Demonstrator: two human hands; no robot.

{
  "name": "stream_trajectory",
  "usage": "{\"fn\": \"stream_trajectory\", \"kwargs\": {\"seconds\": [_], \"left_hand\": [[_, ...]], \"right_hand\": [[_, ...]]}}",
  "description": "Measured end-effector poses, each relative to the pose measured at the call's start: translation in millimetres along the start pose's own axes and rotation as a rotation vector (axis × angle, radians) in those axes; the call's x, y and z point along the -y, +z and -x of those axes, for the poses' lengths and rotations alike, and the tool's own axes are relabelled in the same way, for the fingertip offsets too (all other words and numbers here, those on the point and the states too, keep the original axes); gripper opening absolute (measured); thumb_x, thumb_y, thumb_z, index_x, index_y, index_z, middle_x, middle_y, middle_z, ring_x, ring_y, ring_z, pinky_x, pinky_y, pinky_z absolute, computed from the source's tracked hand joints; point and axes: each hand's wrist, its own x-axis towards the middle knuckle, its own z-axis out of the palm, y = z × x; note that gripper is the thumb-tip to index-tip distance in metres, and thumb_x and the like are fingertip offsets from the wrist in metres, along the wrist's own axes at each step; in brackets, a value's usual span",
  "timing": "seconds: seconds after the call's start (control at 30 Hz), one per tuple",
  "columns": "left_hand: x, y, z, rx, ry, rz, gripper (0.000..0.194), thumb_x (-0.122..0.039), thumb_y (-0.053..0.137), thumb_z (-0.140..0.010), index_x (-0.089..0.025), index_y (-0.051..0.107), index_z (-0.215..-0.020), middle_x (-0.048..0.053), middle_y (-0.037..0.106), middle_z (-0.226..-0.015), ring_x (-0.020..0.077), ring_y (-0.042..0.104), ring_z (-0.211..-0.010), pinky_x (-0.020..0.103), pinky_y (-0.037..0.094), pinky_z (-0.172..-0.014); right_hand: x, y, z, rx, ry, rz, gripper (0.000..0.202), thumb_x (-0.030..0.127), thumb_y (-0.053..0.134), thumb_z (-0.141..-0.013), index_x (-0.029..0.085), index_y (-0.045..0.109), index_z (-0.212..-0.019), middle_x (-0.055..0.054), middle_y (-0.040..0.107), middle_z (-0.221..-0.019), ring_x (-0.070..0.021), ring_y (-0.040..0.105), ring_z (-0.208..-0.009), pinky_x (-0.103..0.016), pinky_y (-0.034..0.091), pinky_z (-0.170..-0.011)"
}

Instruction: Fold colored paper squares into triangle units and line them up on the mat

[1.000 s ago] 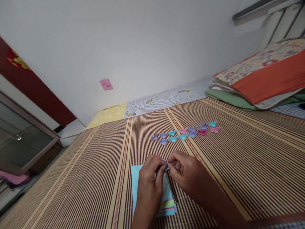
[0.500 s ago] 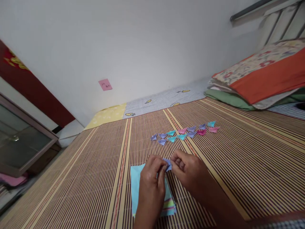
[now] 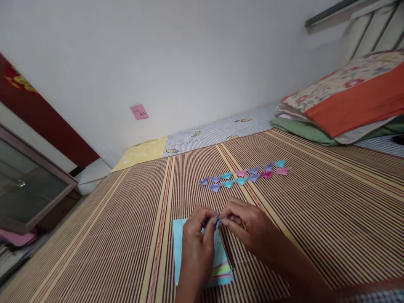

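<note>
A small piece of purple folded paper [image 3: 218,223] is pinched between my two hands, mostly covered by the fingers. My left hand [image 3: 199,235] grips its left side, thumb and fingertips closed. From the right, my right hand [image 3: 243,221] pinches the other edge. Under my left hand lies a stack of coloured paper sheets [image 3: 180,244], light blue on top, with yellow and pink edges at its lower right. Beyond the hands, several small folded paper boats [image 3: 241,181] in purple, turquoise and pink sit in two slanting rows.
A striped bamboo mat [image 3: 126,227] covers the bed. Folded bedding [image 3: 350,97] in orange, floral and green is piled at the right. A pink note [image 3: 139,112] is stuck on the white wall. A glass-fronted cabinet [image 3: 28,181] stands at the left.
My hands have come closer together, and my right hand has shifted slightly left. Less of the purple paper shows between the fingers. The boats and the stack stay where they were.
</note>
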Motion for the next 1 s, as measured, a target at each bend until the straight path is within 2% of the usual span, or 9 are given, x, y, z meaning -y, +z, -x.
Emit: {"fn": "stream_trajectory", "kwargs": {"seconds": [0.2,0.5,0.6,0.7,0.77,0.87,1.0], "left_hand": [[-3,-4.4,-1,0.104,-0.006,0.063,0.017,-0.02,0.055,-0.096,-0.02,0.062,-0.081,0.002,0.06,-0.083,0.0186,0.058,-0.081,0.029,0.041,-0.072],[2,-5.4,0,0.09,-0.151,0.237,0.015,-0.029,0.063,-0.093,-0.02,0.064,-0.081,0.002,0.062,-0.081,0.0177,0.053,-0.075,0.029,0.04,-0.067],[1,-6.0,2,0.098,-0.192,0.251,0.014,-0.035,0.067,-0.092,-0.022,0.069,-0.098,0.002,0.066,-0.087,0.0178,0.056,-0.078,0.029,0.044,-0.071],[0,-13.4,3,0.056,-0.206,0.301,0.034,-0.035,0.069,-0.091,-0.027,0.063,-0.124,0.004,0.069,-0.11,0.0187,0.062,-0.09,0.031,0.048,-0.081],[1,-21.4,3,0.016,-0.21,0.336,0.04,-0.038,0.068,-0.092,-0.027,0.059,-0.129,0.007,0.068,-0.118,0.0195,0.064,-0.093,0.032,0.05,-0.081],[3,-30.4,3,-0.036,-0.22,0.32,0.028,-0.041,0.066,-0.093,-0.022,0.064,-0.114,0.007,0.071,-0.107,0.0188,0.066,-0.087,0.03,0.049,-0.075],[5,-25.5,1,-0.004,-0.186,0.334,0.019,-0.038,0.066,-0.093,-0.019,0.067,-0.094,0.006,0.07,-0.095,0.0168,0.061,-0.079,0.027,0.047,-0.067]], "right_hand": [[-8,-9,3,0.067,-0.008,-0.027,0.019,0.009,0.054,-0.096,0.02,0.058,-0.081,0.001,0.06,-0.082,-0.0156,0.057,-0.08,-0.029,0.039,-0.072],[-4,-11,4,0.088,-0.039,-0.024,0.018,0.012,0.051,-0.1,0.021,0.06,-0.087,0.001,0.062,-0.085,-0.0154,0.059,-0.082,-0.029,0.04,-0.075],[-5,-11,4,0.063,-0.038,0.009,0.017,0.012,0.05,-0.1,0.021,0.061,-0.091,0.0,0.064,-0.087,-0.0163,0.06,-0.083,-0.03,0.041,-0.075],[-4,-13,4,0.031,-0.049,0.035,0.018,0.012,0.048,-0.1,0.021,0.06,-0.09,0.0,0.064,-0.087,-0.0167,0.061,-0.083,-0.03,0.042,-0.075],[-4,-15,6,0.016,-0.059,0.05,0.019,0.012,0.047,-0.101,0.021,0.059,-0.089,-0.001,0.064,-0.086,-0.0167,0.06,-0.082,-0.03,0.042,-0.074],[-3,-16,7,0.003,-0.08,0.087,0.02,0.013,0.046,-0.101,0.021,0.058,-0.087,-0.001,0.063,-0.085,-0.017,0.06,-0.08,-0.03,0.042,-0.072],[0,-12,5,0.016,-0.109,0.113,0.022,0.012,0.045,-0.102,0.021,0.058,-0.086,-0.002,0.063,-0.085,-0.0176,0.06,-0.081,-0.03,0.043,-0.073]]}}
